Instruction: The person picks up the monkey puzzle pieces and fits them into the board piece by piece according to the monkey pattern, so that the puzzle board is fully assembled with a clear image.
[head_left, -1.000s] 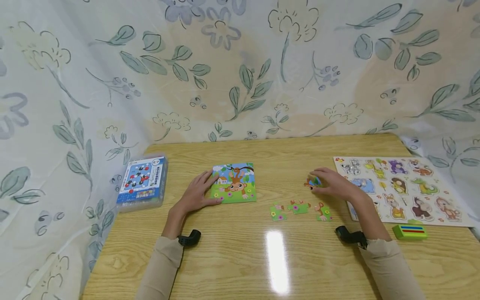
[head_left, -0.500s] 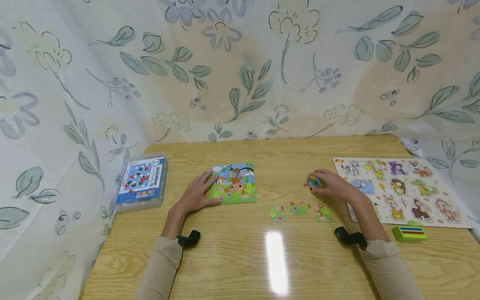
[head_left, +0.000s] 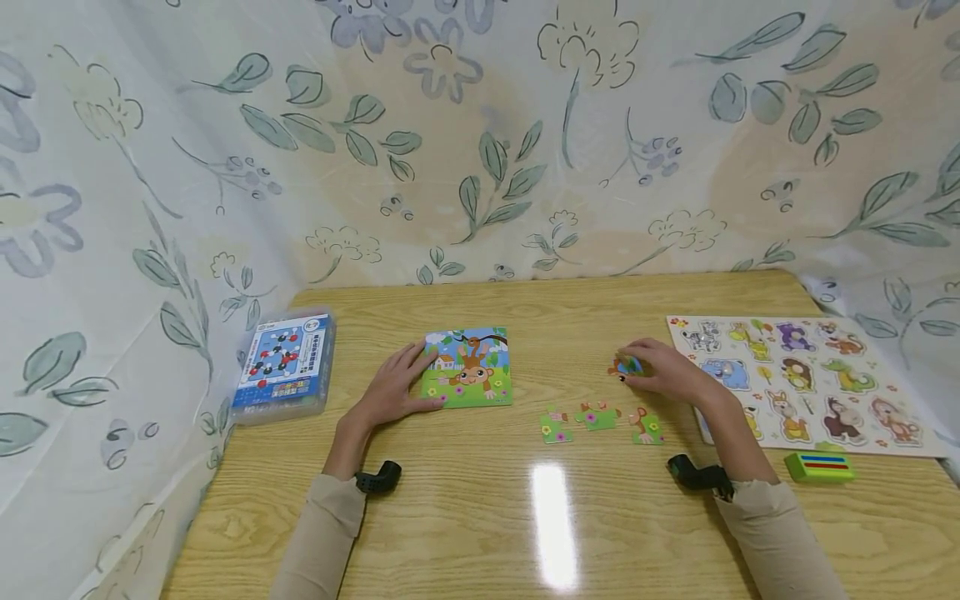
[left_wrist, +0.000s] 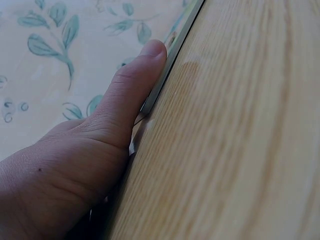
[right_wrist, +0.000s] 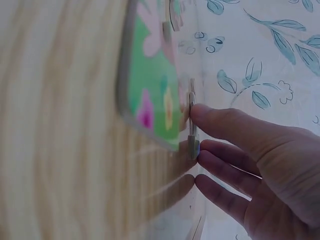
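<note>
In the head view a square puzzle board (head_left: 467,367) with a monkey picture lies flat left of centre. My left hand (head_left: 393,385) rests at its left side, thumb along the near edge, fingers on the upper left part. The left wrist view shows that thumb (left_wrist: 135,75) against the board's thin edge. Farther right, my right hand (head_left: 662,368) holds a blue and orange jigsaw piece (head_left: 624,367) between thumb and fingers, low at the table. Its fingers partly cover the piece. Nearer to me lie 3 loose jigsaw pieces: one left (head_left: 557,427), one middle (head_left: 597,416), one right (head_left: 646,425).
A boxed molecule model set (head_left: 285,364) stands at the left. On the right lies a large animal peg board (head_left: 813,379), partly under the right forearm. A green block with coloured bars (head_left: 821,465) sits before it. Floral cloth (head_left: 480,167) hangs behind the table.
</note>
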